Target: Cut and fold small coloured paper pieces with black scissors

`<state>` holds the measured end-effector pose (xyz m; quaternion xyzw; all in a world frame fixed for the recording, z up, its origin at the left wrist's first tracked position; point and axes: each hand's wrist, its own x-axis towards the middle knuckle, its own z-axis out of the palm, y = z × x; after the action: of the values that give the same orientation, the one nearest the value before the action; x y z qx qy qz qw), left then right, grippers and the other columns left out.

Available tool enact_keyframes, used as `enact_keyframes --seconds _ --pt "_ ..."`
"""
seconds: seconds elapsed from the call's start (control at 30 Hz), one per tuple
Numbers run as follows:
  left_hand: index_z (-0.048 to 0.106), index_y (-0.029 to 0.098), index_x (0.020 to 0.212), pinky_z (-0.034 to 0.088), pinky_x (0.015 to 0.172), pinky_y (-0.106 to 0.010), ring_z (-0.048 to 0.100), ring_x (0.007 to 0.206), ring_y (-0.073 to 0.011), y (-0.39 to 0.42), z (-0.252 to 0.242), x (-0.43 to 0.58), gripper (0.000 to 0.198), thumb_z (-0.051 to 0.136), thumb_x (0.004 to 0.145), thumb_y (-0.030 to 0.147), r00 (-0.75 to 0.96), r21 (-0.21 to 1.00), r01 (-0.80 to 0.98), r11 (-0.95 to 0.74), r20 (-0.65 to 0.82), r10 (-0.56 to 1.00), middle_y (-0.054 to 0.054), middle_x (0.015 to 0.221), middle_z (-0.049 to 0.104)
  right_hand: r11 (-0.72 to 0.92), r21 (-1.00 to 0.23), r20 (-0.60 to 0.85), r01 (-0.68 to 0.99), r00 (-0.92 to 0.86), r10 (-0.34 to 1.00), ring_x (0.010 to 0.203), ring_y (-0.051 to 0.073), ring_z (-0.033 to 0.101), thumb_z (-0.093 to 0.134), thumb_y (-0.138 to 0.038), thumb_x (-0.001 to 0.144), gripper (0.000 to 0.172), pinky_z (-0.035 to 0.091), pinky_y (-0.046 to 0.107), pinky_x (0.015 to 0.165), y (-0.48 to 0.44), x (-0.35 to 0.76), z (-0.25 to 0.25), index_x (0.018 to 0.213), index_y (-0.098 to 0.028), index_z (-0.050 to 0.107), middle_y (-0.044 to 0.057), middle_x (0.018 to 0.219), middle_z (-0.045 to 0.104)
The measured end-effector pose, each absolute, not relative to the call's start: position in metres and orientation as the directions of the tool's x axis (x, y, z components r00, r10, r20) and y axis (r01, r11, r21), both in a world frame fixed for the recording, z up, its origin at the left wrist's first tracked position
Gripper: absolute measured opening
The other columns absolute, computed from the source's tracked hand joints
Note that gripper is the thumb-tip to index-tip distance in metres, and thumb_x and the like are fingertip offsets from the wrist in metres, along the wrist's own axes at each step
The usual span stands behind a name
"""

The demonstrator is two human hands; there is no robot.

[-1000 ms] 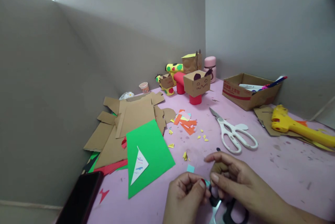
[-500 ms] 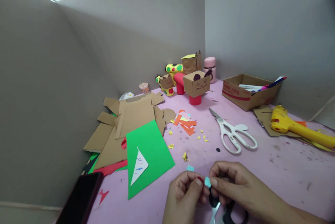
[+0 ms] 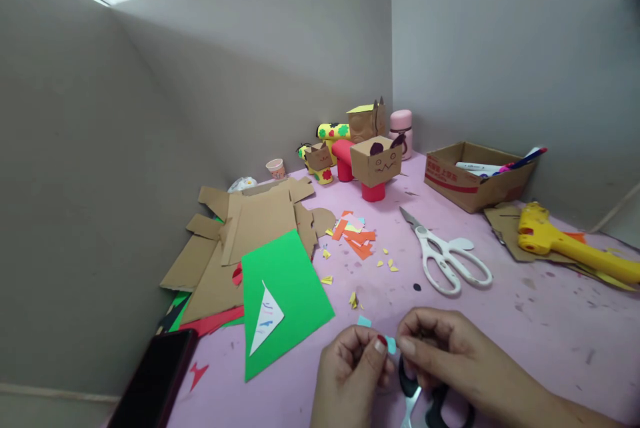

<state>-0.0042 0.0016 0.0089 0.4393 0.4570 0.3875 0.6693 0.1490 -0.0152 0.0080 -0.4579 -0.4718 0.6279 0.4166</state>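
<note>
A small light-blue paper piece [image 3: 391,345] is pinched between the thumb and fingertips of my left hand [image 3: 353,371]. My right hand [image 3: 445,351] is closed, its thumb and fingertips right beside the paper's right edge. Black-handled scissors [image 3: 410,385] hang at the underside of my right hand, blades pointing down toward me; its fingers appear hooked in one loop, though the hand hides part of the handles. Another light-blue scrap [image 3: 365,321] lies just beyond my left hand.
Left of my hands lie green paper [image 3: 295,288] with a white triangle, flattened cardboard [image 3: 265,221] and a phone [image 3: 155,381]. White scissors [image 3: 440,258], a yellow glue gun [image 3: 570,241] and a box of pens [image 3: 450,175] are to the right. Cardboard animals [image 3: 377,168] stand behind paper scraps [image 3: 356,235].
The light-blue paper piece has shifted slightly left and lower, along with my left fingertips. My right fingertips have moved a little left. The scissors look unmoved.
</note>
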Motion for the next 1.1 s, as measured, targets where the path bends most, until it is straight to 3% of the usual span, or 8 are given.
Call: enact_keyframes --seconds 0.13,0.57,0.73,0.93,1.1 --pt "0.058 0.013 0.061 0.032 0.049 -0.020 0.044 0.046 -0.0077 0.0008 0.0055 -0.0028 0.044 0.075 0.059 0.054 0.297 0.944 -0.126 0.306 -0.258 0.919 0.002 0.050 0.057 -0.262 -0.960 -0.232 -0.102 -0.242 0.942 0.048 0.010 0.047 0.068 -0.039 0.070 0.025 0.034 0.022 0.048 -0.0152 0.1460 0.0103 0.068 -0.016 0.057 -0.002 0.057 0.059" --pt "0.060 0.013 0.064 0.034 0.050 -0.021 0.048 0.048 -0.0090 0.0025 0.0054 -0.0051 0.046 0.070 0.064 0.058 0.306 0.943 -0.125 0.309 -0.259 0.916 -0.001 0.054 0.060 -0.281 -0.950 -0.243 -0.139 -0.239 0.940 0.042 0.006 0.046 0.064 -0.037 0.072 0.024 0.034 0.019 0.044 -0.0131 0.1476 0.0099 0.066 -0.016 0.053 -0.004 0.057 0.057" --pt "0.062 0.014 0.065 0.033 0.051 -0.021 0.046 0.052 -0.0103 0.0002 0.0028 -0.0065 0.039 0.072 0.065 0.052 0.290 0.982 -0.004 0.190 -0.181 0.940 0.001 0.054 0.057 -0.260 -0.962 -0.236 -0.081 -0.233 0.944 0.044 0.008 0.045 0.065 -0.034 0.070 0.021 0.034 0.020 0.046 -0.0146 0.1466 0.0134 0.065 -0.017 0.054 -0.005 0.055 0.054" --pt "0.063 0.013 0.061 0.033 0.052 -0.022 0.046 0.051 -0.0112 -0.0027 0.0056 -0.0053 0.031 0.068 0.072 0.042 0.313 0.986 0.023 0.168 -0.166 0.935 0.000 0.052 0.056 -0.218 -0.969 -0.192 -0.120 -0.196 0.962 0.044 0.009 0.047 0.062 -0.044 0.076 0.029 0.032 0.020 0.045 -0.0142 0.1484 0.0065 0.069 -0.017 0.054 -0.005 0.054 0.054" --pt "0.062 0.014 0.061 0.033 0.053 -0.022 0.046 0.053 -0.0113 -0.0025 0.0107 -0.0055 0.025 0.069 0.070 0.036 0.237 0.985 0.019 0.172 -0.171 0.956 0.001 0.054 0.057 -0.219 -0.966 -0.190 -0.134 -0.199 0.961 0.044 0.008 0.048 0.059 -0.051 0.078 0.035 0.035 0.021 0.046 -0.0147 0.1491 0.0066 0.070 -0.017 0.056 -0.004 0.056 0.056"
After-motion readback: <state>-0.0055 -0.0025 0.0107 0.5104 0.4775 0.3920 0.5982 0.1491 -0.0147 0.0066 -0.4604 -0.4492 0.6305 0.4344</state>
